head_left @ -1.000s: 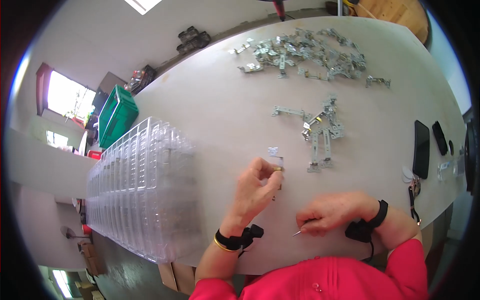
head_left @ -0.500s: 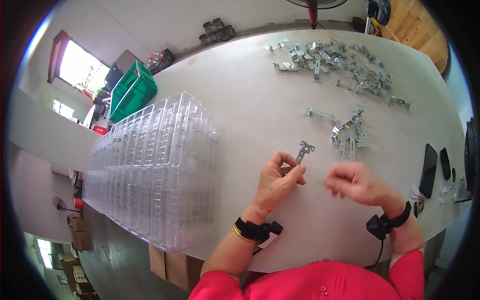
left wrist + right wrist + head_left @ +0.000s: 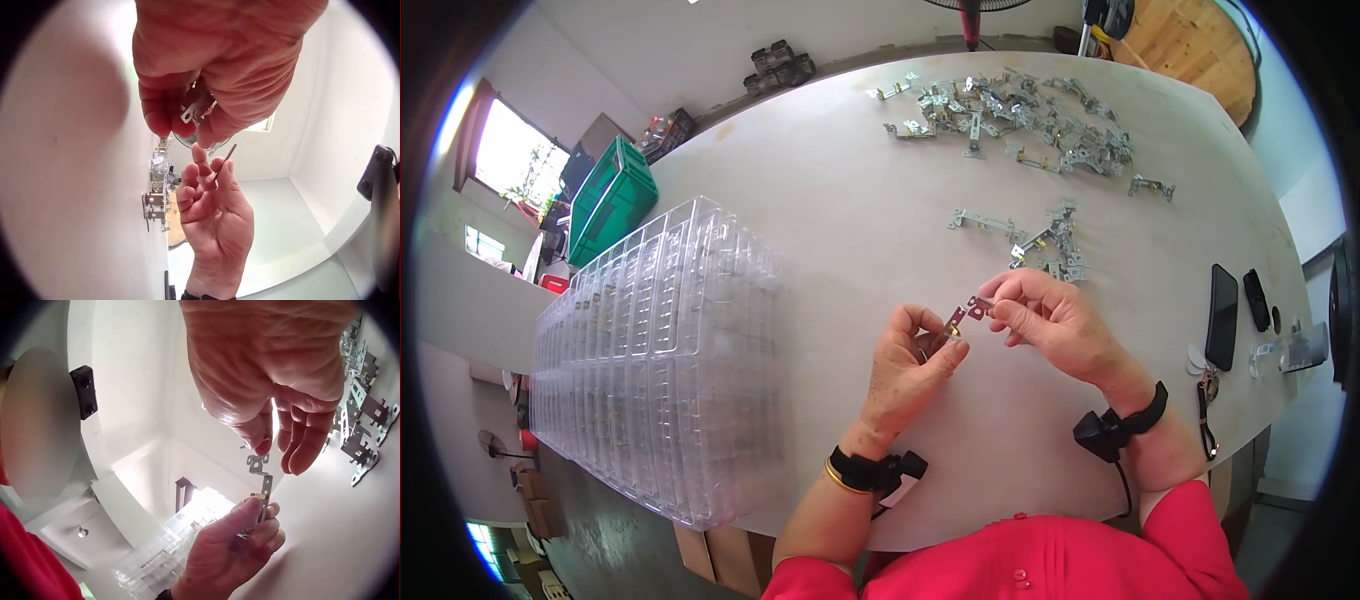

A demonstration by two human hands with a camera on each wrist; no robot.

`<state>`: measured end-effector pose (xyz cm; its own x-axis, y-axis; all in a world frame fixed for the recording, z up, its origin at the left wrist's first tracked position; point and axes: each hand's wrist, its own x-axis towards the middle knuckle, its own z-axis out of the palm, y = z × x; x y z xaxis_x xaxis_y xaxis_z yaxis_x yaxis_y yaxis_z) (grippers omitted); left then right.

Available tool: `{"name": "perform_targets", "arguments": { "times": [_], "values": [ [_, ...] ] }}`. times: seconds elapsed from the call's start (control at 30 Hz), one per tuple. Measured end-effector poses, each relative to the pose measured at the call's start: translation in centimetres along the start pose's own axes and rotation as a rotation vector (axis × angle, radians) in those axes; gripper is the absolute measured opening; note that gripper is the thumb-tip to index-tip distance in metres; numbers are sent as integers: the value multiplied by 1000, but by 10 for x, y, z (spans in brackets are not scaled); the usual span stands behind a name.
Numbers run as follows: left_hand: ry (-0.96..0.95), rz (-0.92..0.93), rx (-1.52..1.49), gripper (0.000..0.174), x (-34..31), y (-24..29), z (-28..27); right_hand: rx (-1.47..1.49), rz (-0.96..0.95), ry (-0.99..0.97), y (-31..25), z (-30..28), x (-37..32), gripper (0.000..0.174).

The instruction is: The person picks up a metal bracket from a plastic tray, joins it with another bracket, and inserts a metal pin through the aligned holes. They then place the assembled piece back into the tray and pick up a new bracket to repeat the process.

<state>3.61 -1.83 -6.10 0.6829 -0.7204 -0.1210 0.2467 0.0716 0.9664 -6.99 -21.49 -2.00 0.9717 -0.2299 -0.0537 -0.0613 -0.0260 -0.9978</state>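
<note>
left hand (image 3: 905,368) — grips metal bracket (image 3: 267,484) | right hand (image 3: 1055,322) — pinches thin metal piece (image 3: 229,156)

Daylight glares white in the window (image 3: 518,145) at far left; my bench (image 3: 850,220) is evenly bright, its shadows soft. Each view bows toward blackened edges, and my wrist pictures look hazy.

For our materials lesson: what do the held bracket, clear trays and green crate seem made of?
Bracket: likely metal, perhaps plated steel; thin, bent, grey sheet. Trays: probably glossy plastic; see-through, bright highlights. Crate: likely smooth plastic; evenly green, opaque.
</note>
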Motion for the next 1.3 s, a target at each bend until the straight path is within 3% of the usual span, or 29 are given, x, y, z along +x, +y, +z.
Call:
{"name": "perform_targets", "arguments": {
  "times": [0.3, 0.37, 0.6, 0.67, 0.73, 0.83, 1.3],
  "values": [
    [-75, -25, 88, 36, -2, 7, 5, 94, -71, -24, 9, 7, -5, 7],
    [-118, -155, 74, 34, -4, 15, 5, 98, -101, -33, 11, 7, -6, 6],
    [-196, -202, -54, 34, -4, 7, 0, 53, -166, -53, 8, 10, -8, 4],
    [-141, -199, -50, 31, -4, 7, 1, 62, -146, -46, 6, 12, -9, 4],
    [-108, -164, -55, 30, -4, 6, 1, -47, -209, 101, 5, 12, -8, 5],
    [-48, -96, -78, 28, -2, 3, 1, -1, -37, 103, -9, 8, -12, 7],
    [4, 29, 2, 22, -2, -3, 2, -179, -40, 84, -5, 16, -14, 12]
  ]
}}
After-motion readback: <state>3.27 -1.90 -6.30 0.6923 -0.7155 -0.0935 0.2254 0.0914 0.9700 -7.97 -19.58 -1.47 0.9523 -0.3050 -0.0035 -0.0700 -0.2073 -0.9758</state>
